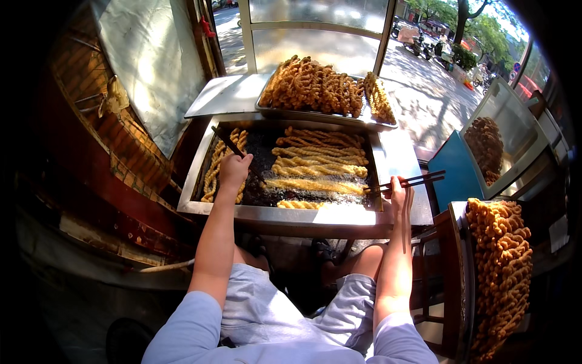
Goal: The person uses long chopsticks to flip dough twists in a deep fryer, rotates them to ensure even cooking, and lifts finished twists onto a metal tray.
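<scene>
My left hand (233, 172) grips a dark stick-like utensil (226, 139) over a rectangular metal frying vat (192, 190). The utensil's lower tip meets the left end of a pale twisted dough stick (313, 185) in bubbling dark oil (261, 143). At the vat's right side, my right hand (397, 193) is closed around a pair of long dark chopsticks (423, 179). Their tips are at the same twist's right end. Behind it, several golden twists (320, 152) lie side by side in the oil. More twists (216, 170) float along the left wall, and another (300, 205) is near the front edge.
Beyond the vat, a metal tray (313, 117) bears a tall pile of browned twists (313, 86). To my right, more fried twists (500, 273) are heaped beside a wooden chair (425, 282). A blue-sided display case (454, 168) stands behind them. A brick wall (136, 159) borders the left.
</scene>
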Available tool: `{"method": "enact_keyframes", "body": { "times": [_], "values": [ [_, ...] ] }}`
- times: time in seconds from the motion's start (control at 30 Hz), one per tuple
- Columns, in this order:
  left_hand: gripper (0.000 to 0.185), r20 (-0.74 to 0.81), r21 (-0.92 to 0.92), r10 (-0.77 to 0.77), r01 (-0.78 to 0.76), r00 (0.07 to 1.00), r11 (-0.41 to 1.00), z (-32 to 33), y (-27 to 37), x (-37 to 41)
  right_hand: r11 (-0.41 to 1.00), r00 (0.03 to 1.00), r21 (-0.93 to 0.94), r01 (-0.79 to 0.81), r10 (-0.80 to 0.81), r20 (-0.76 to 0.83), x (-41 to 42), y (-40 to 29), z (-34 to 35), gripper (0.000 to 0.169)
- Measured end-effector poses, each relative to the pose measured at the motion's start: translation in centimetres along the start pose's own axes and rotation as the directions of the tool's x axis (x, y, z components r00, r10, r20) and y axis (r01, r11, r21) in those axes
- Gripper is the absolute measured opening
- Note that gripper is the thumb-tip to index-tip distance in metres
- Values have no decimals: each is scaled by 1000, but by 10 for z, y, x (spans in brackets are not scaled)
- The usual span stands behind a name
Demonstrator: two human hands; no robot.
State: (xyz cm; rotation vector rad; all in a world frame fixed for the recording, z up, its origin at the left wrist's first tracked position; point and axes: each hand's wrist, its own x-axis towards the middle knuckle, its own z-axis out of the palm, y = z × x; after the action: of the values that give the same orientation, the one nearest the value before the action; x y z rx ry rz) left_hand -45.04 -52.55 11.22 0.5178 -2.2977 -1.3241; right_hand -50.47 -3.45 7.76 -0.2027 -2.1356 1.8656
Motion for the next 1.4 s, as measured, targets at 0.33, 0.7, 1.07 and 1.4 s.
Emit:
{"method": "enact_keyframes", "body": {
  "times": [0.33, 0.7, 1.07, 1.4],
  "values": [
    [30, 64, -155, -66, 75, 996, 985, 22, -9, 5, 1000, 994, -20, 20, -18, 104, 6, 19, 17, 21],
    [32, -4, -47, -35, 35, 999, 998, 13, -8, 3, 991, 998, -121, 50, -46, 34, -4, -3, 3, 31],
    [28, -133, 25, 89, -86, 987, 996, 23, -35, 15, 996, 993, -20, 88, -89, -72, -10, 1, 20, 28],
    [28, -236, 39, 137, -131, 962, 991, 10, -40, 10, 993, 993, 36, 109, -107, -45, -23, -5, 47, 29]
  ]
}}
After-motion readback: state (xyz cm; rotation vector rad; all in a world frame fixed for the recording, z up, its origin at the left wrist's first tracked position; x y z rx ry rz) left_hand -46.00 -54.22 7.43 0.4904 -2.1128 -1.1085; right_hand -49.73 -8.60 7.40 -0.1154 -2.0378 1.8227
